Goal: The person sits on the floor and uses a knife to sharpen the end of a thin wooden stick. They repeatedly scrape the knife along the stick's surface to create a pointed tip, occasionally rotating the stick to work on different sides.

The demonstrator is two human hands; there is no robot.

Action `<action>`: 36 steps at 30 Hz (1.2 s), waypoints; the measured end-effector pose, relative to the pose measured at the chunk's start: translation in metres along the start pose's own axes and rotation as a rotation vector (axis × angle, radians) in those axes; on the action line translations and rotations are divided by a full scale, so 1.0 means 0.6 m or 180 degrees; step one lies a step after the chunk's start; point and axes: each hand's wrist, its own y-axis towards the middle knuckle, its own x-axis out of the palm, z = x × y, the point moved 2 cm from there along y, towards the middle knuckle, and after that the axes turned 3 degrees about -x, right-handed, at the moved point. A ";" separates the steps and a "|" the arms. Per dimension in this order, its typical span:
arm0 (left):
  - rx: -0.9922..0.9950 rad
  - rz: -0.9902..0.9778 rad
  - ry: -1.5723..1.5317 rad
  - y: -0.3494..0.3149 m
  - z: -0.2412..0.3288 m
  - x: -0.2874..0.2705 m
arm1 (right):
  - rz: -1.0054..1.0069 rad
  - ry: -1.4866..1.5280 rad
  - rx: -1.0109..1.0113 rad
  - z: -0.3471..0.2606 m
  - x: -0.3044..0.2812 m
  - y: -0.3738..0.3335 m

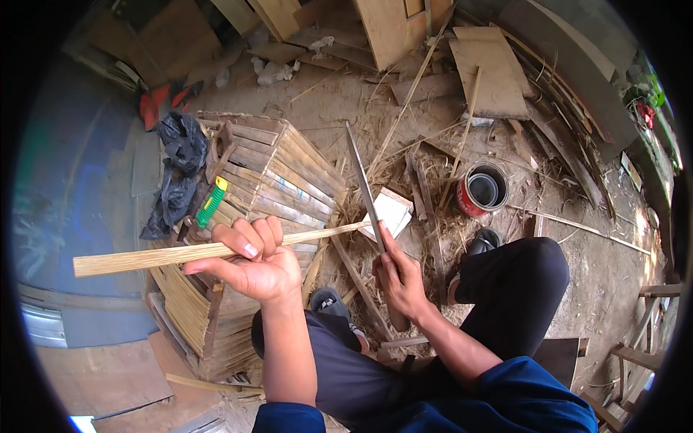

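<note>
My left hand (268,268) is turned palm up, with its fingers curled over a long, pale bamboo strip (144,257). The strip's wide end sticks out to the left, and its thin end runs right as far as the blade. In my right hand (403,281) is a long knife (362,173), its narrow grey blade pointing up and away. Blade and strip cross near the strip's thin end; whether they touch I cannot tell. A white block-like piece (392,215) lies on the ground behind the knife.
Left of my legs stands a slatted wooden crate (249,177), with a green-and-yellow handled tool (211,202) and black plastic bags (180,144) by it. A red can (473,198) stands to the right. Boards (491,79), sticks and shavings litter the dirt floor.
</note>
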 end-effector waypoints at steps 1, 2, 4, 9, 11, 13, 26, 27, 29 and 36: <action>-0.0028 -0.0033 -0.0025 -0.001 -0.003 0.001 | -0.0005 0.0033 -0.0042 0.001 0.003 0.002; -0.0045 -0.0175 0.0163 -0.003 -0.005 0.003 | -0.0189 -0.0175 0.0037 0.004 0.004 0.004; -0.0065 -0.0349 0.0355 -0.003 -0.010 0.009 | -0.0536 -0.0556 0.0466 0.010 0.007 0.010; -0.0024 -0.0258 0.0162 0.011 -0.012 0.017 | -0.0021 -0.0146 0.0232 0.001 -0.020 0.018; -0.0021 -0.0309 0.0171 0.008 -0.018 0.023 | -0.0036 -0.0227 0.0103 -0.003 -0.020 0.012; -0.0035 -0.0237 0.0111 0.002 -0.025 0.030 | 0.0159 -0.0143 -0.0653 -0.009 -0.013 0.007; -0.0090 0.0133 0.0258 0.019 -0.033 0.021 | -0.0124 -0.0632 -0.0132 0.008 -0.013 0.010; -0.0062 0.0201 0.0273 0.018 -0.033 0.022 | -0.0167 -0.0683 0.0248 0.015 -0.012 0.011; -0.0056 0.0166 0.0257 0.018 -0.032 0.026 | -0.0323 -0.0856 0.0688 0.025 -0.011 0.011; -0.0154 -0.0339 0.0249 -0.001 -0.036 0.044 | -0.0285 -0.0969 0.0143 0.021 -0.014 0.014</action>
